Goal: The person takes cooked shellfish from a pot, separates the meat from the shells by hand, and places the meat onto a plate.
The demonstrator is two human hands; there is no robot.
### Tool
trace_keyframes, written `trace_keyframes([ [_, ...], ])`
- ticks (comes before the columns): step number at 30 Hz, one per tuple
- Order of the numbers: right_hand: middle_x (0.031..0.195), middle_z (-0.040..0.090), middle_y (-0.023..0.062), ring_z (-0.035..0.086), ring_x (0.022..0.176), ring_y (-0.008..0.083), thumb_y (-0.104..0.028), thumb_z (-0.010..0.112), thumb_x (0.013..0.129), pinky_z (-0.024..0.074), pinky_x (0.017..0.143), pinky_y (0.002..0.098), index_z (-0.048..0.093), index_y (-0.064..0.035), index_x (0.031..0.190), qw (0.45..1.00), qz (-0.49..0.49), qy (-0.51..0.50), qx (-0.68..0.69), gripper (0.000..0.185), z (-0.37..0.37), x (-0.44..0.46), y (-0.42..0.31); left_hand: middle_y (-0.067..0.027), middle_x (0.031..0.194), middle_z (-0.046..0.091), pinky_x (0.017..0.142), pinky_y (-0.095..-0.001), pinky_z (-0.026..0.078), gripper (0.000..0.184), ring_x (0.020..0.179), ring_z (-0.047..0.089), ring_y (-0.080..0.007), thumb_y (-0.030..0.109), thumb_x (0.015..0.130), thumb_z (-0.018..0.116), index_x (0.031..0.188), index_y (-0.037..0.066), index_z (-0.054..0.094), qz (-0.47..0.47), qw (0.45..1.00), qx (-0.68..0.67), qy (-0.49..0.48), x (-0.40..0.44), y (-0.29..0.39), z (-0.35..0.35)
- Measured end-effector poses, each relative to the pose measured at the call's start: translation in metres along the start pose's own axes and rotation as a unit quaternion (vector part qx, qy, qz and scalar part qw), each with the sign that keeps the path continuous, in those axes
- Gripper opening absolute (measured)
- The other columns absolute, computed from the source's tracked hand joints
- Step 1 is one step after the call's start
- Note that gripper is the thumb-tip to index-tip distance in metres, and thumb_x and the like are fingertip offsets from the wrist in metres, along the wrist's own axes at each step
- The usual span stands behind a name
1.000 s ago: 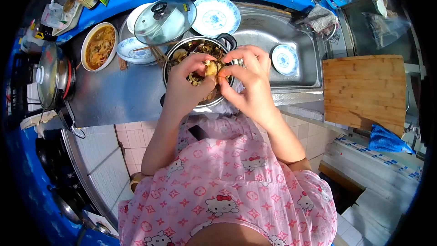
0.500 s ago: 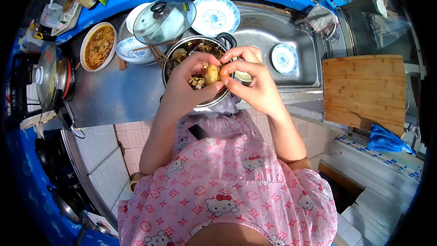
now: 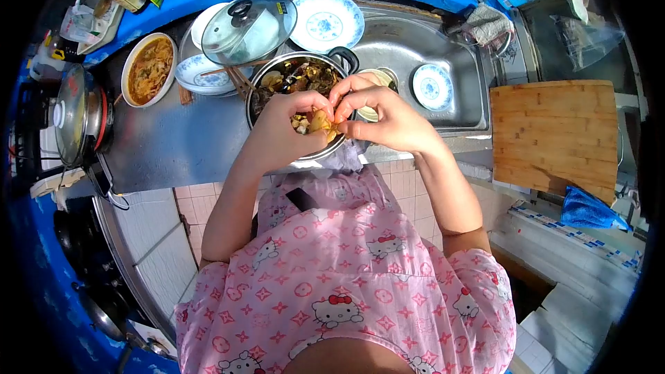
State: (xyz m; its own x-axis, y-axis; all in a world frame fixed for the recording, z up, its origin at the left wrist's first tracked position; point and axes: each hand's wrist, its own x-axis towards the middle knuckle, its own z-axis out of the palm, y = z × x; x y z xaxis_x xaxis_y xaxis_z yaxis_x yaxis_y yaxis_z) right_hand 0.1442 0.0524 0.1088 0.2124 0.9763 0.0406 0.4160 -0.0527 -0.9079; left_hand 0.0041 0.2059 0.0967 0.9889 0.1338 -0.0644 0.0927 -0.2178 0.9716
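A yellowish clam is pinched between both my hands above the near side of a steel pot. My left hand grips its left side, and the fingertips of my right hand press on its right side. Dark shellfish with bits of pale filling lie in the pot. The fingers partly cover the clam, so its exact shape is hard to see. Chopsticks and a metal utensil rest at the pot's left rim. A glass lid sits just behind the pot.
A sink with a small patterned plate lies right of the pot. Behind stands a larger plate. A bowl of cooked food is at left, and a wooden cutting board at right.
The clam has turned and looks more spread apart between my fingers. Both hands sit slightly lower, and my right wrist has shifted to the right.
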Motion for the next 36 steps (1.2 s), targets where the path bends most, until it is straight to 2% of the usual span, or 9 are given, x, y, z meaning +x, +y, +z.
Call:
trace_keyframes([
  [7, 0.101, 0.058, 0.0038, 0.044, 0.106, 0.0223, -0.007, 0.066, 0.066, 0.0292, 0.096, 0.0347, 0.065, -0.0058, 0.079, 0.995, 0.040, -0.025, 0.091, 0.013, -0.001, 0.001, 0.001, -0.0014, 0.087, 0.062, 0.083, -0.0236, 0.042, 0.024, 0.084, 0.056, -0.0080, -0.001, 0.063, 0.061, 0.087, 0.000, 0.059, -0.023, 0.999, -0.028, 0.016, -0.002, -0.004, 0.002],
  [8, 0.101, 0.058, 0.0036, 0.044, 0.106, 0.0225, -0.007, 0.066, 0.066, 0.0295, 0.096, 0.0347, 0.065, -0.0058, 0.079, 0.994, 0.048, -0.023, 0.100, 0.012, -0.001, 0.000, 0.000, -0.0010, 0.082, 0.061, 0.076, -0.0233, 0.042, 0.022, 0.079, 0.055, -0.0073, 0.002, 0.064, 0.063, 0.085, 0.001, 0.060, 0.003, 0.999, -0.022, 0.034, -0.002, -0.005, 0.004],
  [10, 0.101, 0.057, 0.0037, 0.044, 0.106, 0.0244, -0.008, 0.066, 0.065, 0.0302, 0.095, 0.0354, 0.064, -0.0054, 0.077, 1.000, 0.020, 0.019, 0.008, 0.012, 0.001, -0.003, -0.003, -0.0003, 0.072, 0.059, 0.064, -0.0226, 0.042, 0.019, 0.068, 0.052, -0.0058, 0.007, 0.066, 0.066, 0.083, 0.002, 0.060, 0.055, 0.996, -0.009, 0.070, -0.001, -0.007, 0.007],
  [14, 0.100, 0.054, 0.0047, 0.043, 0.106, 0.0283, -0.010, 0.067, 0.062, 0.0315, 0.092, 0.0373, 0.062, -0.0053, 0.072, 0.969, -0.018, 0.134, -0.207, 0.012, 0.010, -0.009, -0.027, -0.0012, 0.076, 0.060, 0.066, -0.0225, 0.043, 0.019, 0.070, 0.054, -0.0066, 0.005, 0.069, 0.067, 0.085, 0.000, 0.058, 0.016, 0.989, -0.086, 0.115, -0.004, -0.009, 0.012],
  [18, 0.098, 0.053, 0.0051, 0.044, 0.103, 0.0296, -0.013, 0.069, 0.061, 0.0326, 0.089, 0.0412, 0.061, -0.0069, 0.077, 0.937, -0.049, 0.201, -0.281, 0.019, 0.023, -0.009, -0.032, -0.0022, 0.079, 0.061, 0.068, -0.0220, 0.043, 0.019, 0.072, 0.054, -0.0068, 0.004, 0.070, 0.067, 0.086, -0.001, 0.058, 0.014, 0.989, -0.106, 0.101, 0.001, -0.019, 0.011],
  [28, 0.093, 0.053, 0.0048, 0.048, 0.101, 0.0246, -0.015, 0.067, 0.063, 0.0363, 0.090, 0.0425, 0.059, -0.0076, 0.081, 0.866, -0.136, 0.194, -0.439, 0.021, 0.030, -0.009, -0.024, -0.0027, 0.078, 0.063, 0.066, -0.0223, 0.044, 0.017, 0.071, 0.055, -0.0071, 0.004, 0.071, 0.067, 0.086, -0.001, 0.060, 0.004, 0.991, -0.088, 0.099, 0.000, -0.017, 0.011],
  [31, 0.092, 0.053, 0.0051, 0.049, 0.101, 0.0237, -0.017, 0.066, 0.063, 0.0363, 0.091, 0.0421, 0.057, -0.0079, 0.079, 0.843, -0.148, 0.192, -0.481, 0.021, 0.035, -0.008, -0.019, -0.0027, 0.085, 0.063, 0.078, -0.0242, 0.045, 0.019, 0.083, 0.058, -0.0081, 0.002, 0.071, 0.067, 0.089, -0.001, 0.061, -0.018, 0.995, -0.033, 0.090, -0.001, -0.015, 0.009],
  [34, 0.092, 0.053, 0.0055, 0.049, 0.102, 0.0228, -0.019, 0.066, 0.062, 0.0358, 0.092, 0.0416, 0.057, -0.0079, 0.078, 0.842, -0.143, 0.179, -0.488, 0.021, 0.036, -0.010, -0.020, -0.0068, 0.072, 0.063, 0.063, -0.0241, 0.045, 0.020, 0.066, 0.057, -0.0101, 0.011, 0.068, 0.068, 0.083, -0.002, 0.063, 0.020, 0.991, 0.030, 0.131, -0.003, -0.010, 0.015],
  [36, 0.093, 0.053, 0.0056, 0.049, 0.102, 0.0224, -0.019, 0.066, 0.062, 0.0354, 0.092, 0.0413, 0.057, -0.0076, 0.078, 0.846, -0.140, 0.164, -0.487, 0.022, 0.036, -0.010, -0.019, -0.0075, 0.072, 0.063, 0.063, -0.0245, 0.045, 0.021, 0.066, 0.057, -0.0110, 0.012, 0.067, 0.068, 0.082, -0.002, 0.064, 0.002, 0.991, 0.033, 0.128, -0.003, -0.014, 0.016],
])
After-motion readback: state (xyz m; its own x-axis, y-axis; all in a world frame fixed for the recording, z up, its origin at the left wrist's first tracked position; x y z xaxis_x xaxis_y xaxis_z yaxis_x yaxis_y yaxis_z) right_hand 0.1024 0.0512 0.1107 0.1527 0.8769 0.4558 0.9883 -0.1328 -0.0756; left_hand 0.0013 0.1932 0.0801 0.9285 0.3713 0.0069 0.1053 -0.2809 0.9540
